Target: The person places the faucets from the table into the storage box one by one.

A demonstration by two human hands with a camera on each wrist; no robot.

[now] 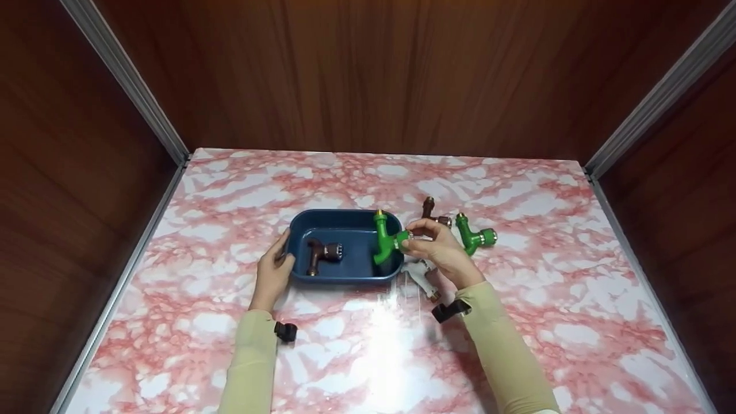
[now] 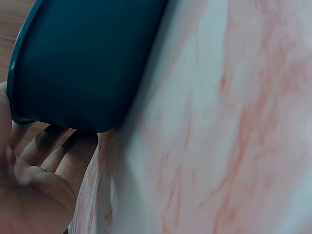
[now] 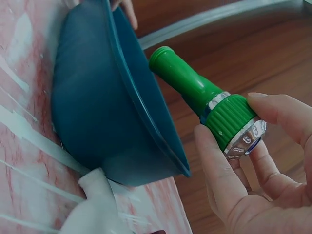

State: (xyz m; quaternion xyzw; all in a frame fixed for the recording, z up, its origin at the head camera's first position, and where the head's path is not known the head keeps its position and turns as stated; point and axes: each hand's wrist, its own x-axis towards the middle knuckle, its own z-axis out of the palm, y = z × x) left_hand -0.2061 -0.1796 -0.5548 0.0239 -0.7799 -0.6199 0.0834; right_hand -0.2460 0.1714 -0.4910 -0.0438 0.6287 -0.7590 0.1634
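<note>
"Two hands busy, so what's each one doing?"

"My right hand pinches the green tap by its ribbed cap end, thumb and fingertips curled round the chrome ring. The tap hangs over the right rim of the blue tub, its brass tip pointing up and its spout end down inside."

"And the left hand?"

"My left hand rests on the tub's left end, fingers loosely cupping the wall from outside, palm on the table."

"How does the tap feel?"

"Stiff moulded plastic, light I'd judge (the metal ring adds a little). The ribs give good purchase; the smooth barrel looks more slippery, so the cap is where I'd hold it."

"Anything else about?"

"One brown tap lies in the tub. Outside it, a second brown tap and another green one lie beyond my right hand, and a white tap lies under my wrist."

"Your arms?"

"Both forearms angle in from the near edge, the right wrist raised."
</note>
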